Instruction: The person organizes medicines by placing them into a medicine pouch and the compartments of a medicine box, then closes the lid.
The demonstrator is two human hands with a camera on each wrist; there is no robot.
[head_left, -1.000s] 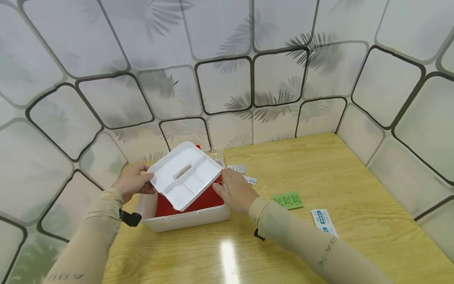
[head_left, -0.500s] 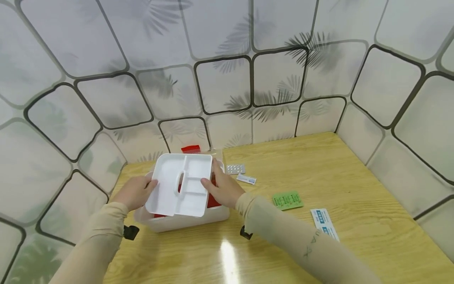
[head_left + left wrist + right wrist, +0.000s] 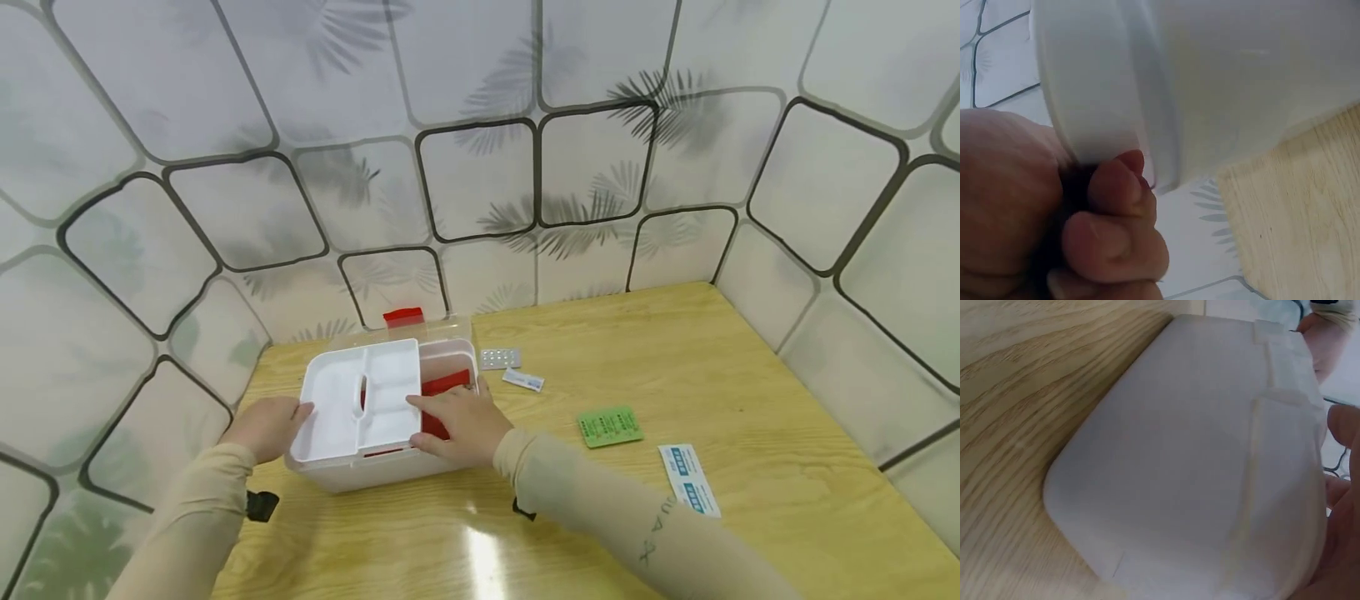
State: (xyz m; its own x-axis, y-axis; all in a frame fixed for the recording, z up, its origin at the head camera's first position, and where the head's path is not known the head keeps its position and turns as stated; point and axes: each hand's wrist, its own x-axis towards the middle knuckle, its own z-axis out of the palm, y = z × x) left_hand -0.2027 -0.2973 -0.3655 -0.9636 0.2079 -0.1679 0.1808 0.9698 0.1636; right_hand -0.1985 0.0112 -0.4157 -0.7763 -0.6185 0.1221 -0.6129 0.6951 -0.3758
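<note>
A white compartment tray (image 3: pixel 330 408) with a raised middle handle lies over the left part of a translucent white box (image 3: pixel 375 475). At the tray's left edge, my left hand (image 3: pixel 264 428) grips it, thumb on top. The left wrist view has its curled fingers (image 3: pixel 1116 240) against the tray wall, beside the box side (image 3: pixel 1260 94). My right hand (image 3: pixel 468 425) reaches over the box's front right, index fingertip and thumb touching the tray's right edge. Red material (image 3: pixel 446 383) shows inside the box, right of the tray; the tray hides the rest.
Behind the box, its clear lid (image 3: pixel 442 327) stands raised with a red latch (image 3: pixel 403 317). A silver blister pack (image 3: pixel 500 359), a small white sachet (image 3: pixel 522 380), a green pack (image 3: pixel 610 427) and a blue-and-white packet (image 3: pixel 688 480) lie rightward on the wooden table (image 3: pixel 600 542). Patterned walls enclose it.
Both hands have turned the tilted tray level and lowered it onto the box's left part. The right fingers have eased from a grip to a light touch on its right edge.
</note>
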